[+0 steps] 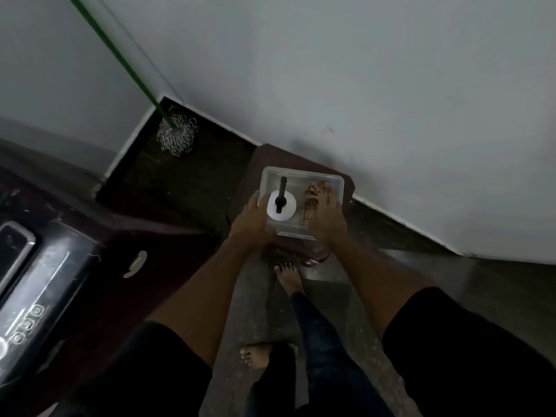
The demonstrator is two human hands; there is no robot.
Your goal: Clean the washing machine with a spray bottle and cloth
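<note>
A clear plastic box (pixel 301 174) sits on a dark brown stool (pixel 264 164) near the wall. Inside it stands a white spray bottle (pixel 281 209) with a black nozzle, seen from above, and a brown patterned cloth (pixel 316 194) lies beside it. My left hand (pixel 251 222) grips the box's left side. My right hand (pixel 326 219) grips its right near side, fingers over the rim by the cloth. The dark maroon washing machine (pixel 90 266) with a black control panel (pixel 36 284) fills the lower left.
A mop (pixel 177 136) with a green handle leans in the corner behind the machine. White walls close off the back and right. My bare feet (pixel 287 278) stand on the grey floor just before the stool.
</note>
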